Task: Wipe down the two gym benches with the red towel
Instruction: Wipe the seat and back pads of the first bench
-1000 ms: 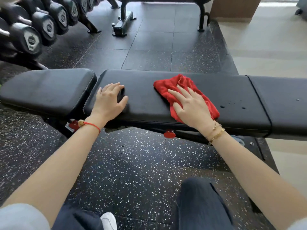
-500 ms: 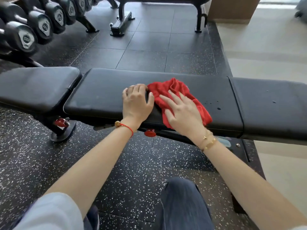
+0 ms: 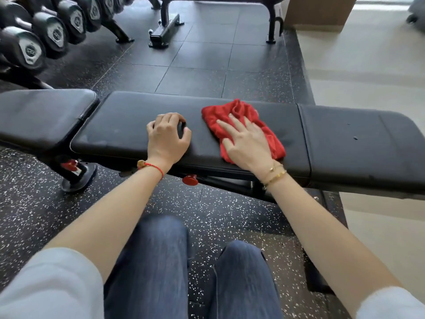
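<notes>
A long black gym bench (image 3: 128, 127) runs left to right in front of me, its padding split into three sections. The red towel (image 3: 213, 117) lies bunched on the middle pad, right of centre. My right hand (image 3: 247, 143) presses flat on the towel with the fingers spread and straight. My left hand (image 3: 169, 137) rests on the bare pad a short way left of the towel, fingers bent, holding nothing. Only the frame of a second bench (image 3: 164, 28) shows at the far top edge; its pad is out of view.
A rack of black dumbbells (image 3: 34, 47) stands at the far left. Under the near bench are a red knob (image 3: 190, 180) and a footed base (image 3: 78, 178). Speckled rubber flooring gives way to pale floor (image 3: 368, 77) on the right. My knees are below.
Half a second ago my hands sat side by side on the pad. My right hand has since slid the towel to the right, and a gap has opened between the hands.
</notes>
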Available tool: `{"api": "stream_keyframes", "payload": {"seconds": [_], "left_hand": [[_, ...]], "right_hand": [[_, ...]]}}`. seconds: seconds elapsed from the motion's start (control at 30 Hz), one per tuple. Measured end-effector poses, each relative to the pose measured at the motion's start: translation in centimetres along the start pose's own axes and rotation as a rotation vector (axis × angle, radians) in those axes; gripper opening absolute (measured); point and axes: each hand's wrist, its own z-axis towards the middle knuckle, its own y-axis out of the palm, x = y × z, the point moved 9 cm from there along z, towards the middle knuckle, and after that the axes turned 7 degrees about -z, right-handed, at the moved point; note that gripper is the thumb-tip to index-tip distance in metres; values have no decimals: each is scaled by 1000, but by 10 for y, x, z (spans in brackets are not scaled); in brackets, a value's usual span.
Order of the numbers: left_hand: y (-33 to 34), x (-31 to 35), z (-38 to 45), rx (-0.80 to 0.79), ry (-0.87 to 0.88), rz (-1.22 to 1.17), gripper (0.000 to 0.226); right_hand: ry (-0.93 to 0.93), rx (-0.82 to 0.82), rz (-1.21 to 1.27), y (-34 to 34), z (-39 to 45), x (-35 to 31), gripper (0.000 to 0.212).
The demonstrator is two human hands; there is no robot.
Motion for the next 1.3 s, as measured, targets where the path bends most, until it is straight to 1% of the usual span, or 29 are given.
{"api": "stream_keyframes", "payload": {"seconds": [0.07,0.13,0.23,0.33,0.4,0.43,0.5,0.57,0.67,0.73,0.8,0.9,1.0,1.07,1.1,1.2,1.3], "left_hand": [[0,-2,0,-2,4,-12,20],[1,-3,0,-2,12,-16,20],[1,-5,1,3,18,-34,20],[1,-6,1,9,16,-42,20],[2,-6,1,9,11,-40,21],[2,-7,1,11,10,-39,21],[3,-7,1,11,17,-34,21],[4,-7,0,9,22,-34,21],[3,-7,-1,9,23,-29,21],[3,-7,-1,3,27,-31,23],[3,-7,-2,-3,29,-31,24],[4,-6,-3,-5,28,-29,25],[7,-5,-2,-9,20,-9,27],[7,-5,-2,-14,16,2,28],[7,-5,-2,-13,16,5,28],[7,-5,-3,-16,20,2,30],[8,-5,-4,-35,28,8,33]], "right_hand": [[-57,13,9,0,-23,-2,53],[-47,45,7,-3,-40,13,52],[74,84,-21,-8,-44,58,50],[222,52,-45,-10,-16,95,50],[288,11,-25,-8,11,99,51],[289,-2,-23,-6,23,94,52],[233,-7,-25,-4,39,70,52],[132,8,-26,-2,36,41,52],[-8,26,0,-1,7,14,52],[-49,50,4,-3,-15,15,51],[-37,78,3,-5,-32,30,51],[49,93,6,-8,-29,64,50],[179,69,-22,-9,5,92,50],[240,28,-27,-7,31,94,51],[242,8,-25,-5,41,87,51],[135,-11,-31,-1,52,45,52],[-18,-4,-5,1,29,7,52]]}}
